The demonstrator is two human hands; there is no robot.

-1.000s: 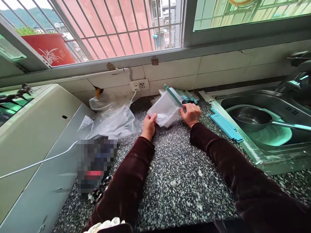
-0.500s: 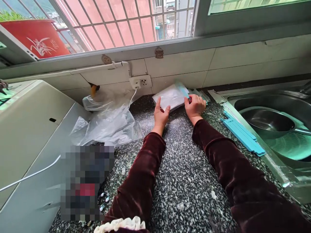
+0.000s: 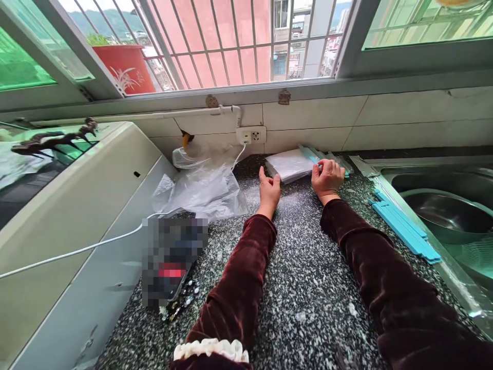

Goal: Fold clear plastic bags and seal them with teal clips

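Observation:
Toward the back of the counter lies a stack of clear plastic bags [image 3: 290, 165] with blue strips along their right edge. My left hand [image 3: 269, 192] is at the stack's front left corner, its thumb and index finger spread apart; nothing is gripped in it. My right hand [image 3: 328, 177] is closed at the right end of the stack, fingers curled over a blue edge. How many bags it holds is hidden. To the right, near the sink, lie several flat blue strips [image 3: 404, 228].
Crumpled clear plastic [image 3: 210, 192] lies to the left, with a blurred phone-like object [image 3: 173, 262] in front of it. A white cable [image 3: 88, 252] runs to a wall socket [image 3: 251, 135]. A metal sink [image 3: 389, 172] holding a pan [image 3: 447, 208] borders the right side.
The view has shifted left, so everything appears further right. My left hand has drawn slightly away from the stack. The stack's blue edges look more fanned out beside my right hand.

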